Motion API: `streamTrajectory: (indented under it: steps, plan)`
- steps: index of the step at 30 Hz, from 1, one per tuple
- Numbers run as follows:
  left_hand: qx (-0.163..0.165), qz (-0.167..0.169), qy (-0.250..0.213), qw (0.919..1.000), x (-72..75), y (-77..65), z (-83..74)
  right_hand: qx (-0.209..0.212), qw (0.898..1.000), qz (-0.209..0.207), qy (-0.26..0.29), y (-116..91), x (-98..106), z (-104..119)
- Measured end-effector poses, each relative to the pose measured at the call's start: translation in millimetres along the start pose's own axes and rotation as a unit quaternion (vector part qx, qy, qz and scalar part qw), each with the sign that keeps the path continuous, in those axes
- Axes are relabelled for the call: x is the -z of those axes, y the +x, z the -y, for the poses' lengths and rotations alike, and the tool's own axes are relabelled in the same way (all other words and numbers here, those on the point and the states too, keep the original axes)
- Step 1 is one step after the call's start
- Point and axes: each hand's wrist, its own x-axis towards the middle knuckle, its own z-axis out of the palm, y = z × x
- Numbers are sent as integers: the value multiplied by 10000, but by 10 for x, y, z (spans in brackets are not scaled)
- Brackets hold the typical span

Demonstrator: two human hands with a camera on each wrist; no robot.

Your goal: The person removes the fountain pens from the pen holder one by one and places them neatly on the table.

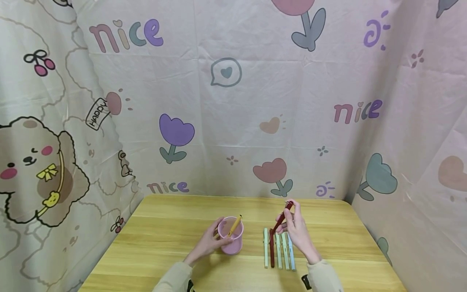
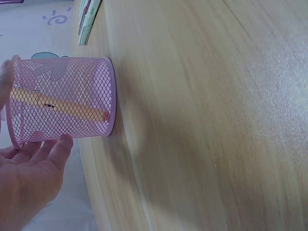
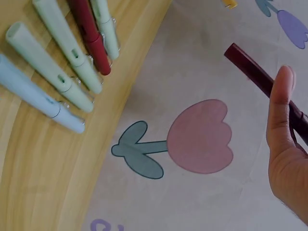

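Observation:
My left hand grips a pink mesh pen holder, thumb and fingers on either side near its rim. The holder stands upright on the table. Leaning inside it is a yellow pen, which shows through the mesh in the left wrist view. My right hand pinches a dark red pen, tilted, above the far end of a pen row. That row has another dark red pen, several pale green pens and a light blue pen at its right end.
The wooden table carries the holder and, to its right, the pens lying side by side. A patterned cloth hangs behind the table and along both sides.

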Motion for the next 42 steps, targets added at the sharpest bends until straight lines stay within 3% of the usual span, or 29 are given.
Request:
streamTrajectory:
  steps: [10, 23, 34, 39, 42]
  plan:
    - [29, -21, 29, 10000, -7, -12, -15, -334, 9979, -147, -544, -69, 125, -65]
    - [55, -28, 31, 10000, -13, -23, -38, -285, 9947, -233, -961, -109, 297, -160]
    - [6, -50, 62, 10000, -17, -3, -21, -36, 9807, -401, -1912, -187, 463, -416]
    - [-28, -51, 93, 9999, -18, 4, -16, -125, 9767, -383, -2106, -251, 530, -502]
    - [-59, -48, 90, 9999, -18, 7, -15, -409, 9745, -301, -2188, -284, 570, -541]
